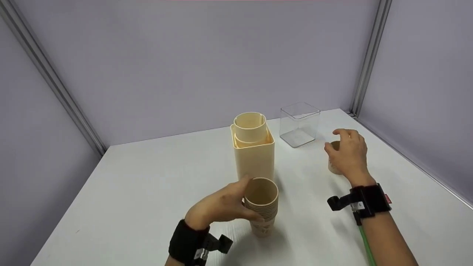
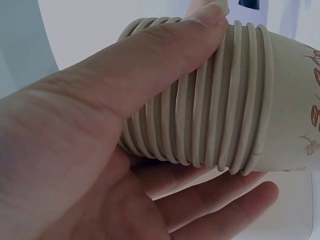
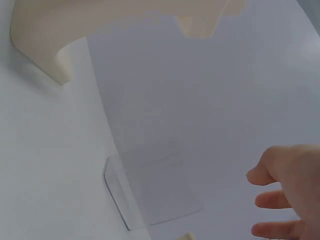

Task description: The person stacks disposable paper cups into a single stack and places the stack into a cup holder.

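Bright, even light, soft shadows; wrist views blurred, washed out

Surface: a white, smooth rectangular table, set against pale lilac walls.
Centre: a tall cream square plastic holder is stood upright on the table, with a cream tube seen inside it.
Back right: a clear square plastic box is placed near the far edge, apart from the holder.
Front: a stack of beige paper cups is stood upright, just before the holder.
Right: a single beige paper cup is seen, mostly hidden.
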